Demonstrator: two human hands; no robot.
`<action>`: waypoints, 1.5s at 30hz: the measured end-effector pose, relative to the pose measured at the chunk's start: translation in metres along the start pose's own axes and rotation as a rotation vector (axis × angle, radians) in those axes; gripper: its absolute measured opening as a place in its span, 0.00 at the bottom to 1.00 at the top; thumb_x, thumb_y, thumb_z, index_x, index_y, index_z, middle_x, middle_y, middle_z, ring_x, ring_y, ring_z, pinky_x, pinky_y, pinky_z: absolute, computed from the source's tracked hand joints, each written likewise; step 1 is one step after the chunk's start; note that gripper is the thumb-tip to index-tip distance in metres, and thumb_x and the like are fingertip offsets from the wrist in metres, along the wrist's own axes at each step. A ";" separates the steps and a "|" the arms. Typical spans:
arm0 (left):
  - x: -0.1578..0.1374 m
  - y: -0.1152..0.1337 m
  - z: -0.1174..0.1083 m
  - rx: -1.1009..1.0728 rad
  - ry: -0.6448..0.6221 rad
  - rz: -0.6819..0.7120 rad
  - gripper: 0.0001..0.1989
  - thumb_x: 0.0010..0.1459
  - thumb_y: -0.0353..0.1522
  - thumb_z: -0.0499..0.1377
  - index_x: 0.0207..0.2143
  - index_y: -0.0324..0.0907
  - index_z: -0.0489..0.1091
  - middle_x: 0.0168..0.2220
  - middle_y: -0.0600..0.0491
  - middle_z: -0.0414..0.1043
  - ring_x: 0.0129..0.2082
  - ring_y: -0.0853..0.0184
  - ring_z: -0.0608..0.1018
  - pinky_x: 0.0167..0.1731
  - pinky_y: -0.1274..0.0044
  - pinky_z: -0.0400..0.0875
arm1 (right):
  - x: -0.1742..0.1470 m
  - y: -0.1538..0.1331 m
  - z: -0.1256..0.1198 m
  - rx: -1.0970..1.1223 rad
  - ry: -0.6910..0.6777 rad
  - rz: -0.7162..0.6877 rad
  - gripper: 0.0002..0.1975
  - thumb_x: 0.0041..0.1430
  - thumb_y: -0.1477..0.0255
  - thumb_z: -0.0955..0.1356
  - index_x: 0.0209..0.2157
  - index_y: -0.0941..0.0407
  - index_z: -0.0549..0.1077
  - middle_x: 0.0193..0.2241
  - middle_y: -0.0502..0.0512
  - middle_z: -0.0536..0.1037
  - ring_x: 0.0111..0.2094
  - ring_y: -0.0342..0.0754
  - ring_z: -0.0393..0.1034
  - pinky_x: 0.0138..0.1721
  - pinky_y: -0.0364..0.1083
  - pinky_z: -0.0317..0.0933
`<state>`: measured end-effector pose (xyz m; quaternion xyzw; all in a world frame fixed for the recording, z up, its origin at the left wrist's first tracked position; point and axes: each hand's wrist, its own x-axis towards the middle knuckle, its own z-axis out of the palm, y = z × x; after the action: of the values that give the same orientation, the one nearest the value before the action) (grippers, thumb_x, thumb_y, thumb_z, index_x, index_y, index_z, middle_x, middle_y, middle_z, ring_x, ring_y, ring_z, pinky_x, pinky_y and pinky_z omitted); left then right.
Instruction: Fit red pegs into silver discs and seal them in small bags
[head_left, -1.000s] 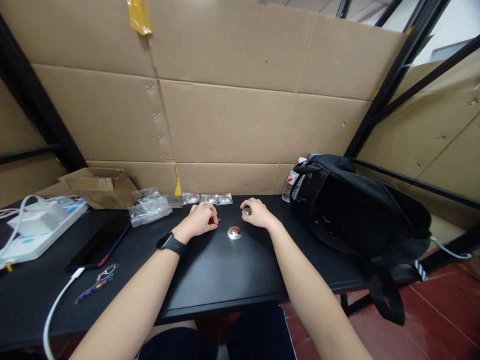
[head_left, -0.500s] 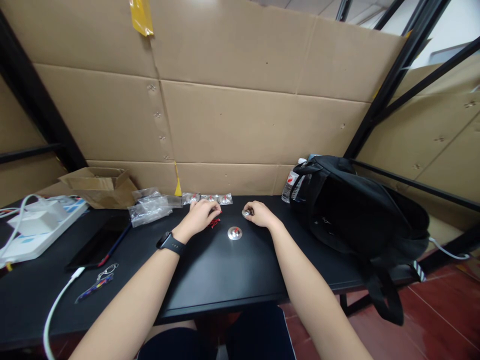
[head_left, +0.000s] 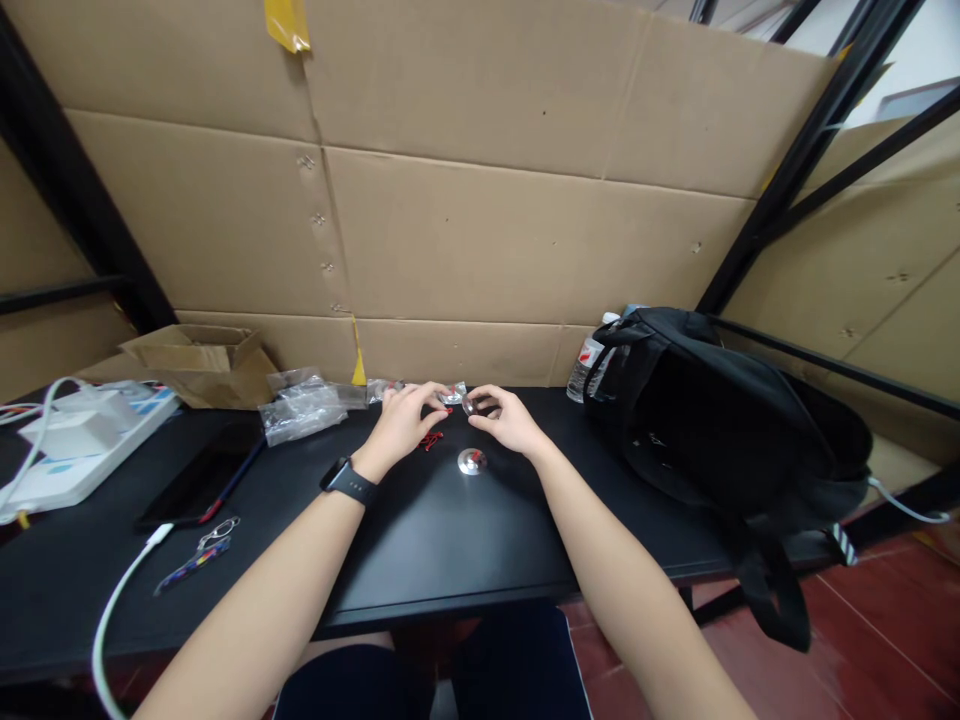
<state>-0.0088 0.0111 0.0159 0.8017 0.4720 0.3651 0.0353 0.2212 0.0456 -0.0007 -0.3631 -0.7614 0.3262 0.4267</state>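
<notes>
My right hand (head_left: 511, 422) holds a small shiny metal finger cymbal (head_left: 469, 404) by its edge, tilted up between thumb and fingers. Facing it, my left hand (head_left: 405, 425) is closed in a pinch on a thin red cord (head_left: 450, 410), of which only a bit shows at the fingertips. Other red cords (head_left: 431, 440) lie in a small heap on the black table just below that hand. A second finger cymbal (head_left: 472, 461), domed and with red at its centre, rests flat in front of both hands. Behind the fingers lie clear packets (head_left: 454, 393) of similar metal pieces, partly hidden.
Crumpled plastic bags (head_left: 304, 410) and an open brown paper bag (head_left: 202, 362) stand at the back left. A power strip (head_left: 112, 455), a dark tablet (head_left: 199, 480) and a keyring (head_left: 199, 560) are nearer. At right are a water bottle (head_left: 585, 370) and black backpack (head_left: 720, 430).
My right hand has moved left and slightly up with the finger cymbal, turning it toward my left hand. The left hand has shifted slightly right, with red cord at its fingertips.
</notes>
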 end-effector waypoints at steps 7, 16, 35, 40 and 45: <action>-0.001 0.011 0.002 -0.026 0.033 -0.040 0.12 0.64 0.34 0.59 0.49 0.50 0.66 0.39 0.54 0.82 0.49 0.58 0.77 0.50 0.65 0.55 | -0.005 -0.019 0.023 0.356 -0.020 0.031 0.20 0.47 0.68 0.76 0.44 0.52 0.73 0.47 0.55 0.78 0.47 0.50 0.76 0.43 0.46 0.70; -0.002 0.017 0.001 0.033 0.044 -0.033 0.12 0.62 0.32 0.58 0.49 0.51 0.65 0.39 0.55 0.81 0.50 0.57 0.74 0.50 0.65 0.54 | -0.008 -0.022 0.026 0.474 -0.024 0.073 0.21 0.43 0.68 0.79 0.38 0.54 0.71 0.47 0.55 0.78 0.47 0.52 0.77 0.53 0.53 0.69; -0.004 0.022 0.002 0.128 0.012 0.050 0.12 0.64 0.30 0.56 0.49 0.52 0.68 0.40 0.53 0.80 0.51 0.57 0.71 0.50 0.63 0.53 | -0.006 -0.017 0.028 0.458 0.008 0.139 0.24 0.41 0.69 0.80 0.39 0.54 0.71 0.44 0.54 0.79 0.43 0.51 0.79 0.51 0.54 0.71; -0.004 0.021 0.001 0.127 0.010 0.047 0.11 0.65 0.29 0.56 0.48 0.52 0.68 0.40 0.54 0.80 0.51 0.57 0.71 0.51 0.63 0.52 | -0.007 -0.015 0.029 0.499 -0.019 0.128 0.23 0.41 0.69 0.80 0.39 0.54 0.71 0.45 0.54 0.79 0.44 0.51 0.79 0.53 0.54 0.70; -0.003 0.021 0.000 0.104 0.025 0.025 0.10 0.65 0.31 0.57 0.48 0.51 0.68 0.39 0.54 0.80 0.51 0.57 0.71 0.51 0.63 0.51 | -0.007 -0.011 0.028 0.528 -0.032 0.115 0.23 0.42 0.69 0.79 0.40 0.53 0.71 0.47 0.54 0.78 0.45 0.50 0.78 0.54 0.53 0.70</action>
<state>0.0054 -0.0030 0.0226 0.8037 0.4806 0.3504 -0.0170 0.1963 0.0292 -0.0067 -0.2769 -0.6347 0.5427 0.4753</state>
